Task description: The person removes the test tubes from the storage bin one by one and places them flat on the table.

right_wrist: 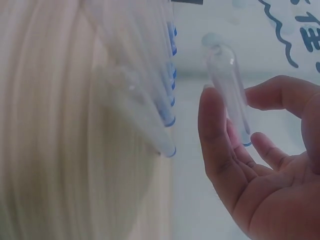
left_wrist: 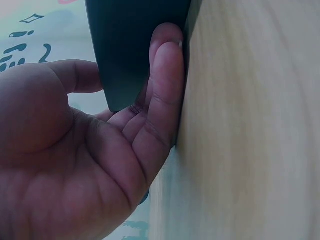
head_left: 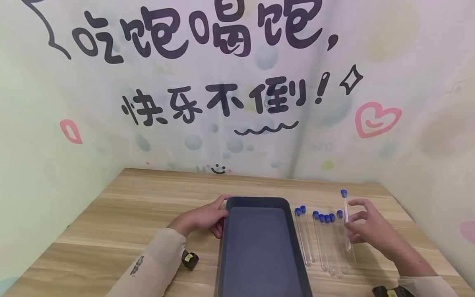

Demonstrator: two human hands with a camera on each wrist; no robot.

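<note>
My left hand [head_left: 202, 216] grips the far left part of a dark grey rectangular tray [head_left: 256, 247]. In the left wrist view the thumb is at the rim while curled fingers [left_wrist: 167, 75] lie low against the tray's outer wall, close to the table. Over on the right, my right hand [head_left: 376, 231] pinches a clear test tube [right_wrist: 230, 75] with a blue cap [head_left: 344, 193] between thumb and fingers. This tube stands nearly upright, cap up, above the table. Several more capped test tubes [head_left: 305, 239] lie in a row between the tray and my right hand, caps pointing away.
A wood-grain table [head_left: 130, 206] holds everything. Behind it hangs a pale backdrop [head_left: 178, 144] with large black lettering and drawings. Black wrist straps [head_left: 190, 260] show at both sleeves. The tray's inside is bare.
</note>
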